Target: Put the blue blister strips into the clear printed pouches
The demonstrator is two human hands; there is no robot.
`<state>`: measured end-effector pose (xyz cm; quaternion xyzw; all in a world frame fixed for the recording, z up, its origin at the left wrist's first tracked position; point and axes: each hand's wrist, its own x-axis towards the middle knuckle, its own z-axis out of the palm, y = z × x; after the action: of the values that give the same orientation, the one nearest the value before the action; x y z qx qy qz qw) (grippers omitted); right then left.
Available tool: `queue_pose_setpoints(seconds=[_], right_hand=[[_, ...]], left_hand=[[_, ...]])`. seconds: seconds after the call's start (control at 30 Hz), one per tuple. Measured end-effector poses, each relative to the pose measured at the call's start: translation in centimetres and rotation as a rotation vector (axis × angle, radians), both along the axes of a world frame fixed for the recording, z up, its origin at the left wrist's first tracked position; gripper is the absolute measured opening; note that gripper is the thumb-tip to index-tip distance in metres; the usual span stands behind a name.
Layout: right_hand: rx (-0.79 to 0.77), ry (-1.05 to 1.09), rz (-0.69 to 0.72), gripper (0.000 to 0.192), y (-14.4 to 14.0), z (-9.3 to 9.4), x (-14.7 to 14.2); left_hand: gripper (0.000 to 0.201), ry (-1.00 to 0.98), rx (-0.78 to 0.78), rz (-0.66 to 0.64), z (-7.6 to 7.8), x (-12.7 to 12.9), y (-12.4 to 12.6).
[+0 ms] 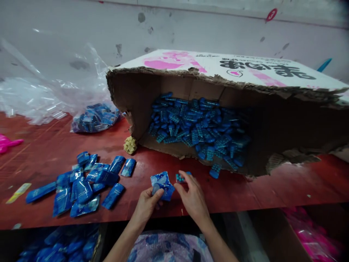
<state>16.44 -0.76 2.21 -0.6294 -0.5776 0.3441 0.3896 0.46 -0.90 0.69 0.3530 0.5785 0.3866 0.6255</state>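
Near the table's front edge, my left hand pinches a flat, shiny blue printed packet between thumb and fingers. To its right, my right hand has its thumb and fingers closed around a small blue piece with lighter bumps, partly hidden by the fingers. The packet and the piece are a short gap apart. Many similar bumpy blue pieces lie heaped inside the cardboard box on its side. One loose piece rests at the box's lower lip.
A pile of blue packets lies on the red table to the left. Behind it sits a clear bag of packets. A crumpled yellowish lump touches the box corner. Below the edge are more blue packets and pink items.
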Motion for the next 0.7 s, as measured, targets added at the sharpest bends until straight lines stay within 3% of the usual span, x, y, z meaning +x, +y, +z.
queue_pose_setpoints(seconds=[0.07,0.17,0.37,0.47,0.53,0.63,0.7], right_hand=[[-0.104,0.251,0.143,0.033,0.2,-0.2,-0.8],[-0.155,0.512,0.149,0.026,0.7,-1.1,-1.8],[-0.142,0.515,0.070,0.020,0.3,-1.0,-3.0],[-0.078,0.319,0.176,0.029,0.1,0.0,-2.2],[0.008,0.032,0.235,0.042,0.4,0.3,-1.0],[0.056,-0.520,0.181,0.043,1.2,-0.4,1.3],[0.033,-0.731,0.165,0.038,1.8,-1.5,2.3]], left_hand=[[0.033,-0.025,0.003,-0.022,0.2,0.1,0.2],[0.031,-0.170,-0.053,-0.005,0.0,0.2,0.2],[0.029,-0.334,-0.133,0.097,-0.3,-0.1,-0.6],[0.030,-0.421,-0.201,0.109,-0.1,-0.3,-0.7],[0.030,-0.451,-0.247,0.121,0.1,-0.5,-0.8],[0.030,-0.465,-0.297,0.163,0.4,-0.7,-0.8],[0.029,-0.470,-0.326,0.180,0.4,-0.7,-0.8]])
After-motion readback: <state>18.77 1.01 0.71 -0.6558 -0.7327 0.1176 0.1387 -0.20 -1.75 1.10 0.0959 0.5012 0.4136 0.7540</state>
